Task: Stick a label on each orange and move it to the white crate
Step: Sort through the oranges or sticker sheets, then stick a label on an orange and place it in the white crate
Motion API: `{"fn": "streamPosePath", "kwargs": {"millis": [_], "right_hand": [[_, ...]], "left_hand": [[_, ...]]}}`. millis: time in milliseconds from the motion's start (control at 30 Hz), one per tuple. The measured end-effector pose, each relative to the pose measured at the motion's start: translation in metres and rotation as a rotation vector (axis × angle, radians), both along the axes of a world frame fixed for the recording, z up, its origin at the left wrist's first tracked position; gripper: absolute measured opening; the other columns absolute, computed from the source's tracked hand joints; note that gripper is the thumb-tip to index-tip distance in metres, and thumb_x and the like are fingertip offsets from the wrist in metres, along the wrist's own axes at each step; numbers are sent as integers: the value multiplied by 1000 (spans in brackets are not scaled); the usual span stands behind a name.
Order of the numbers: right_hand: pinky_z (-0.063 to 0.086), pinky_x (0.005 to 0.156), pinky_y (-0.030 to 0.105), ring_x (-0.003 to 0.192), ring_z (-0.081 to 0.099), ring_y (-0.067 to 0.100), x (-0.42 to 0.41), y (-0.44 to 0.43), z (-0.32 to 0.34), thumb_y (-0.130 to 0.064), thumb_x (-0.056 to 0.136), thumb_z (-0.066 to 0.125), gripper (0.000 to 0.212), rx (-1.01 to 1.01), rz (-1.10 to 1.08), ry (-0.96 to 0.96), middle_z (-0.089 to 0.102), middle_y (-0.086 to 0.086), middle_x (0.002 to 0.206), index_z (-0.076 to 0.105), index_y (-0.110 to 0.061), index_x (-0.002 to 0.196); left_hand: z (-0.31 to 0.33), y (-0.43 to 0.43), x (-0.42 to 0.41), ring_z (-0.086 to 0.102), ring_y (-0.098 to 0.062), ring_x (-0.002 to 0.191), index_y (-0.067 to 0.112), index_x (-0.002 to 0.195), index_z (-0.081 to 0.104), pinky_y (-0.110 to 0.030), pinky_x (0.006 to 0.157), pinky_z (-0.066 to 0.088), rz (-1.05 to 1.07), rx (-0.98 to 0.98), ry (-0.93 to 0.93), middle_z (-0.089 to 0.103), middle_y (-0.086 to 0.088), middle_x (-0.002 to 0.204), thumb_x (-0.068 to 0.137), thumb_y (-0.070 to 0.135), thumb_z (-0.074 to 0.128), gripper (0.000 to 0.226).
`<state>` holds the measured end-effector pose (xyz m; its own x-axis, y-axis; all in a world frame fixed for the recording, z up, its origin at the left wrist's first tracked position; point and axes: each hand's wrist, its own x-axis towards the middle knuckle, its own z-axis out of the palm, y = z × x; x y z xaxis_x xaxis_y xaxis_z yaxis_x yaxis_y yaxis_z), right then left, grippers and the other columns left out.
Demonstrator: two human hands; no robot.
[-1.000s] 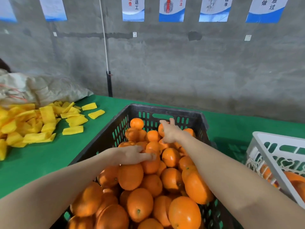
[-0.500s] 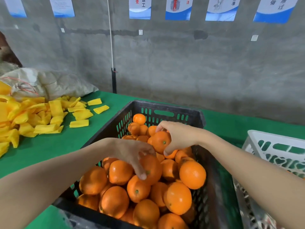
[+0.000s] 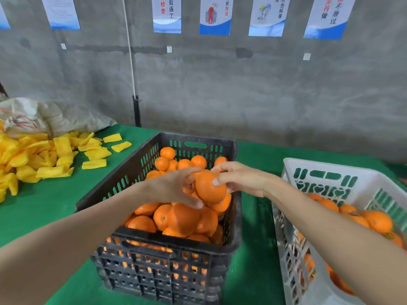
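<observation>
A black crate (image 3: 167, 256) full of oranges stands in the middle of the green table. Above its pile, both hands meet on one orange (image 3: 210, 190). My right hand (image 3: 240, 179) grips it from the right, thumb on the near face and fingers curled over the top. My left hand (image 3: 176, 188) holds it from the left, fingers curled round its side and underside. No label shows on the orange. The white crate (image 3: 330, 168) at the right holds several oranges, some with dark stickers.
A heap of yellow foam sleeves (image 3: 39, 157) lies on the table at the left, with a grey sack (image 3: 55, 115) behind it. A concrete wall with posters rises behind the table. Green cloth (image 3: 255, 216) shows between the two crates.
My right hand lifted an orange out of the far end of the black crate toward me. My left hand left the pile and closed on the same orange.
</observation>
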<state>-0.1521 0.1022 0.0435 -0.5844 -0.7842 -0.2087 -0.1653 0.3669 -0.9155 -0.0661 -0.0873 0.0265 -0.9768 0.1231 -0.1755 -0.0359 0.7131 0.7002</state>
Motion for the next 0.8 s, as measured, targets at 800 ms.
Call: {"fn": "streamPosePath", "kwargs": {"millis": [800], "right_hand": [[46, 93, 38, 110, 55, 33, 138, 166, -177, -24, 88, 62, 43, 839, 185, 381, 58, 20, 118, 54, 8, 116]], "left_hand": [[-65, 174, 94, 67, -16, 89, 19, 104, 62, -25, 76, 55, 235, 706, 165, 70, -2, 99, 64, 18, 82, 45]]}}
